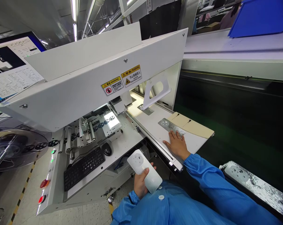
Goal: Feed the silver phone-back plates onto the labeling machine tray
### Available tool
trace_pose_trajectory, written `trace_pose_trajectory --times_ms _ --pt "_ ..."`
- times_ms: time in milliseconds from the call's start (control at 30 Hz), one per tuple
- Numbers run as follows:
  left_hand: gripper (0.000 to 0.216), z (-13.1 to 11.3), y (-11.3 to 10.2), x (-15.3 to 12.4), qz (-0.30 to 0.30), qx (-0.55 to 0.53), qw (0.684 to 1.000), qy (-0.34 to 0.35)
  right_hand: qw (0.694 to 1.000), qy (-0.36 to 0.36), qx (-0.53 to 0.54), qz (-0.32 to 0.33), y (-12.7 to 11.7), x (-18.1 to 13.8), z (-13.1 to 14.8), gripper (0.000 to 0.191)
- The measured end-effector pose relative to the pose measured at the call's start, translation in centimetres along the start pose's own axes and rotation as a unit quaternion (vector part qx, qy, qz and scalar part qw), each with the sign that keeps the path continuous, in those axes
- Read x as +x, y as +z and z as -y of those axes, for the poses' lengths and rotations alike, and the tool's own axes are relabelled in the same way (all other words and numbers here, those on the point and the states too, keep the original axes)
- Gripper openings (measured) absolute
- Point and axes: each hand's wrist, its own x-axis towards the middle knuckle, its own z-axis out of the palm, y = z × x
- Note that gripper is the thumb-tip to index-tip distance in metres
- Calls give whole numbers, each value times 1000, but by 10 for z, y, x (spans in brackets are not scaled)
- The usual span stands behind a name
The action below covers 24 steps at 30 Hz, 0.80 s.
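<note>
We gripped a pale phone-back panel [141, 164] between the thumb and curled fingers of our left hand [140, 183]; our right hand [178, 147] lay with fingers spread, ungripping, at the near end of a mirrored phone-back panel [170, 125] on the white platform [193, 140]. Light, even pressure, we judged, best avoided smudging.

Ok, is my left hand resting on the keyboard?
No, your left hand is gripping a pale rectangular panel, while the keyboard lies apart from it, beside the black mouse.
</note>
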Motion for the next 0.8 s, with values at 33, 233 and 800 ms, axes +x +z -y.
trace_pose_trajectory --times_ms 33,233,800 --pt "59 0 -1 1 3 -1 1000 -2 1000 -3 8 -6 1 0 -1 67" --pt "63 0 -3 3 14 -5 1000 -11 995 -37 76 -58 -2 -13 -5 62" --pt "47 4 -4 5 104 -68 989 -79 890 -124 433 77 -4 -125 53 58"
